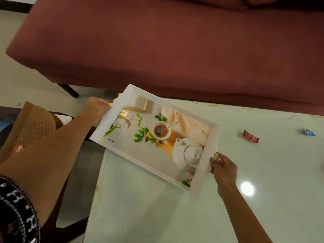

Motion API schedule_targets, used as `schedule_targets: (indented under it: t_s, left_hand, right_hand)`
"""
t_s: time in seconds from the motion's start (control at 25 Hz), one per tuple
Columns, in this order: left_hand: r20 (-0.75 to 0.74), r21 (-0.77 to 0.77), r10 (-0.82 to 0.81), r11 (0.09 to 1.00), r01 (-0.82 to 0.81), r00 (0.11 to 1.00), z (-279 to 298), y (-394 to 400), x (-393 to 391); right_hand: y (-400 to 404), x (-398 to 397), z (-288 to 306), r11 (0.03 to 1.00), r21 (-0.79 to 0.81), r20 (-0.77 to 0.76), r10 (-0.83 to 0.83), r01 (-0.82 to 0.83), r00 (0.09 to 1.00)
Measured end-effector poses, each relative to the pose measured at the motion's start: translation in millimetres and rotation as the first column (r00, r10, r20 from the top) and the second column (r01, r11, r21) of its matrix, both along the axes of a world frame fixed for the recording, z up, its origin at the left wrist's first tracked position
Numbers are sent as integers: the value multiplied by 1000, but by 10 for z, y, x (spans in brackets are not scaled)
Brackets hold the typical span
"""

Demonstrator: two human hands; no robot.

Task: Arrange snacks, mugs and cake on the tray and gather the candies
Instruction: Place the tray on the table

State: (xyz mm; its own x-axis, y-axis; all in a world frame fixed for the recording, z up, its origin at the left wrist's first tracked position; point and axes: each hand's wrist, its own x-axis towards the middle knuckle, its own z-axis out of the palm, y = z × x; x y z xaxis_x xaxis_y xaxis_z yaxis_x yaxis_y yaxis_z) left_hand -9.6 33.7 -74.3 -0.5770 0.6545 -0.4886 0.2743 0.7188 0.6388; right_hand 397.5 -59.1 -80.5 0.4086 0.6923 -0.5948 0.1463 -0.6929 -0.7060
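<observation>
Far left, a tan woven chair back (33, 127) w/ a small red label on it; the writing is too blurry to read. Next, the left hand (98, 107) grips the tray's left short end, fingers curled round the rim. The nails have blue and yellow polish.

The tray (122, 151) is white w/ a picture inside: green leaves, a cup of tea, a white teapot. These are only printed, not real things. It hangs tilted over the left corner of the table (157, 216), partly past the table edge. I can't tell if any corner touches the top. A small dark word is printed near the tray's lower left; it looks like "HA..SA" but the middle is smeared, so maybe not.

The right hand (223, 168) holds the tray's right short end the same way, thumb on top of the rim.

Further right, 2 candies lie on the table, well apart from the tray: a red candy (250, 136), then a blue candy (308, 132). No words can be read on them.

Behind it all is a dark red couch (175, 41).

How far: just starting, I think. Nothing is on the tray yet. No snacks, mugs or cake in view. Candies not gathered.
</observation>
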Motion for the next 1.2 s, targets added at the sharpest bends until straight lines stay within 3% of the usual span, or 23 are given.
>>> schedule_targets:
  t_s: [0.24, 0.36, 0.64, 1.2]
  left_hand:
    - [230, -43, 163, 987, -157, 960, 327, -789, 352]
    - [271, -43, 193, 981, -188, 943, 359, -1211, 523]
    - [222, -54, 248, 969, -242, 943, 255, -1772, 824]
    - [140, -53, 264, 964, -259, 954, 161, -1819, 927]
  right_hand:
    - [65, 528, 195, 991, 7, 3, 131, -131, 991]
    - [0, 728, 237, 978, 0, 27, 206, -207, 978]
    - [-206, 1020, 140, 970, -15, 10, 244, -244, 970]
    - [-266, 1087, 60, 969, -40, 53, 245, -243, 968]
